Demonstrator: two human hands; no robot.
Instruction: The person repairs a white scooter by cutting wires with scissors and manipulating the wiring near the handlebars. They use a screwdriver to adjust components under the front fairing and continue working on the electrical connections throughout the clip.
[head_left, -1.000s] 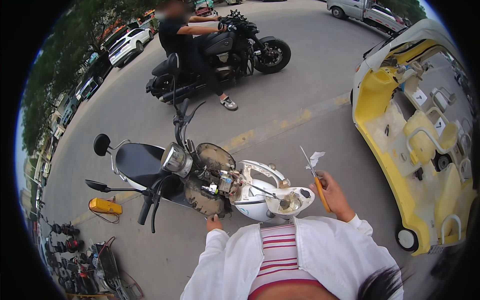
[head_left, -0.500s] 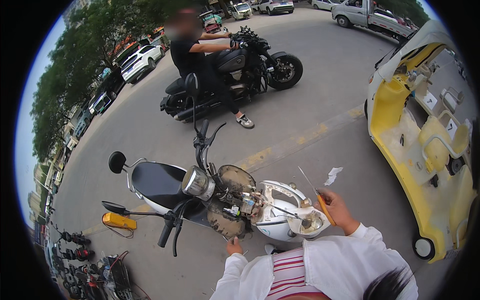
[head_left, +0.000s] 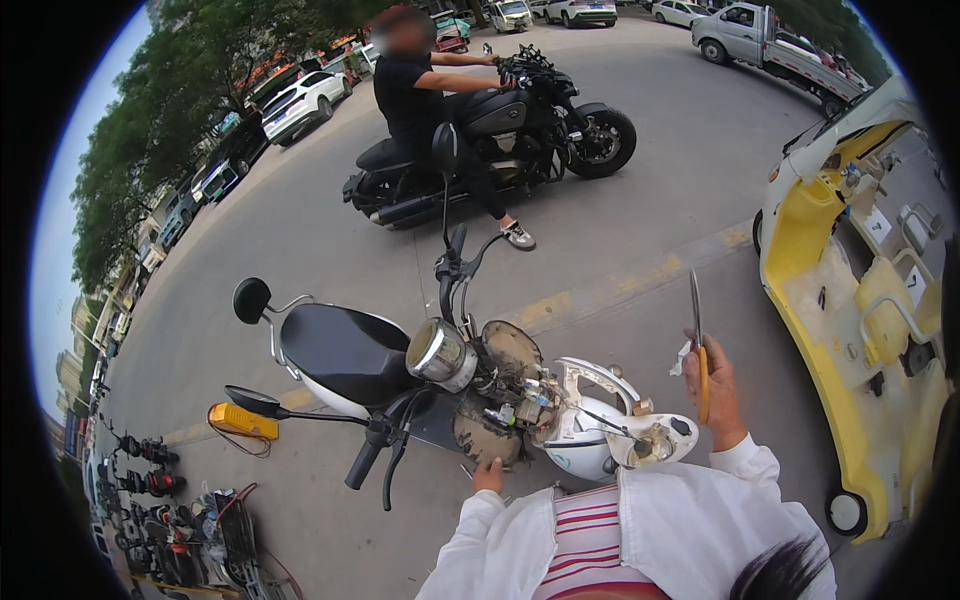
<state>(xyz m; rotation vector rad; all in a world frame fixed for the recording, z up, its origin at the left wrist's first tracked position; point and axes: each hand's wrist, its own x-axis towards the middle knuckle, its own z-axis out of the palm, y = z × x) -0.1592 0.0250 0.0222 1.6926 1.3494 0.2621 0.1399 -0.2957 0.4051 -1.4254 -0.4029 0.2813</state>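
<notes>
In my raised right hand (head_left: pixel 718 400) is a pair of scissors (head_left: pixel 703 385) with orange handles, long metal blades pointing up and away from me. My left hand (head_left: pixel 488 478) is low beside the dirty brown inner panel (head_left: pixel 485 428) of a white scooter. Its fingers look closed, and a thin piece shows beside them, too small to name. Exposed wiring and connectors (head_left: pixel 530 405) sit at the scooter's opened front. The white front shell (head_left: pixel 585 450) lies between my hands, with a round headlamp housing (head_left: pixel 440 355) behind the wiring.
A person in black sits on a black motorcycle (head_left: pixel 500 140) ahead. To the right stands a yellow three-wheeler (head_left: pixel 800 300). An orange-yellow box (head_left: pixel 243 421) with a cable lies on the ground at left. White paper (head_left: pixel 680 358) is by my right hand. The scooter's mirror (head_left: pixel 252 300) and handlebar (head_left: pixel 375 445) stick out.
My right hand has lifted the scissors up and to the right, off the front shell, and the blades now point more upright. My left hand stays by the panel. The whole view has shifted.
</notes>
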